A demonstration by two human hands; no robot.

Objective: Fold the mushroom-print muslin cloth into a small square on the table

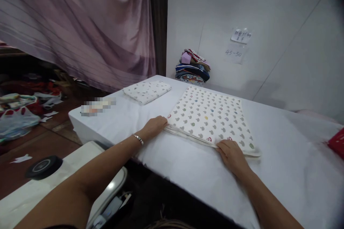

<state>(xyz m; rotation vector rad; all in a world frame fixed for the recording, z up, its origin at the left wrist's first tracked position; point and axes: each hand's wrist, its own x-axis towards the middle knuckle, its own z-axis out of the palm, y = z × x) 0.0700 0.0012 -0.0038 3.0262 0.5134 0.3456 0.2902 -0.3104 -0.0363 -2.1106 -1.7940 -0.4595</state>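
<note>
A folded white cloth (212,114) printed with grey, red, yellow and green mushroom-like shapes lies flat on the white-covered table (188,175). At its near left corner, my left hand (156,126) grips the edge, fingers closed over the layers. Along the front edge, toward the right, my right hand (232,152) pinches the same cloth between thumb and fingers. Several layers show at the front edge between my hands. Another folded white cloth (147,91) with small scattered prints lies farther back on the left, apart from both hands.
A stack of folded fabrics (192,68) stands behind the table by the wall. A blurred-out item (98,107) sits at the table's left end. A white machine-like surface (80,164) with a black round object (44,166) stands lower left. Something red (336,142) is at the right edge.
</note>
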